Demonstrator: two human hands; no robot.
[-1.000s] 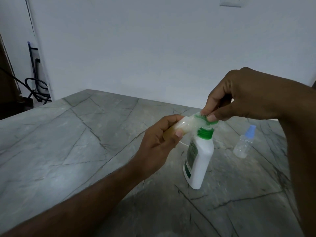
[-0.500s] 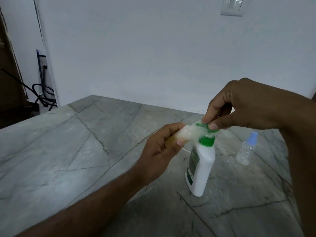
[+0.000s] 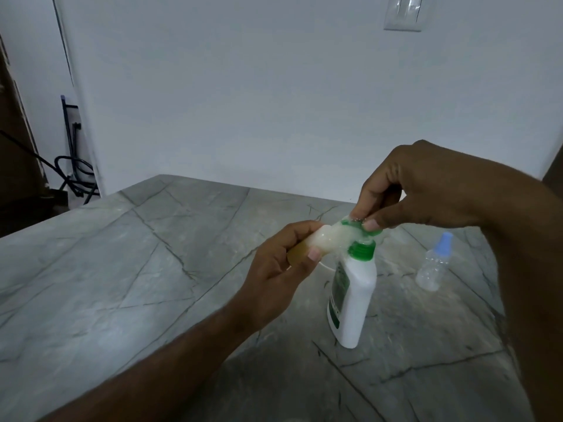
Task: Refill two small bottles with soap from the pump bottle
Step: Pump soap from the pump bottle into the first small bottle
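Your left hand (image 3: 275,266) gripped a small clear bottle (image 3: 307,246), fingers and thumb curled round its body, holding it tipped nearly sideways with its mouth up against the spout of the pump bottle (image 3: 352,295). That tilt looked deliberate, so the spout fed straight into the opening and soap didn't run down the outside. The held bottle looked cloudy white toward the neck and yellowish near the base, so I'd judge it partly filled, exact level not readable. Your right hand (image 3: 408,193) came down from above with fingertips (image 3: 372,224) curled onto the green pump head (image 3: 358,228), pinching and pressing it; the grip from the top made sense since that's what drives the pump stroke. The pump bottle stood upright on the grey stone counter (image 3: 158,269), toward its right side and nearer the front edge than the back, not steadied by anything except your downward press. The second small bottle (image 3: 434,263), clear with a blue cap on, stood upright further right, well apart from the pump bottle, toward the right edge; probably parked there out of the way until its turn. Looked empty, can't be sure. Judgement: first refill in hand, second not yet started. Light switch plate (image 3: 403,12) on the wall behind.
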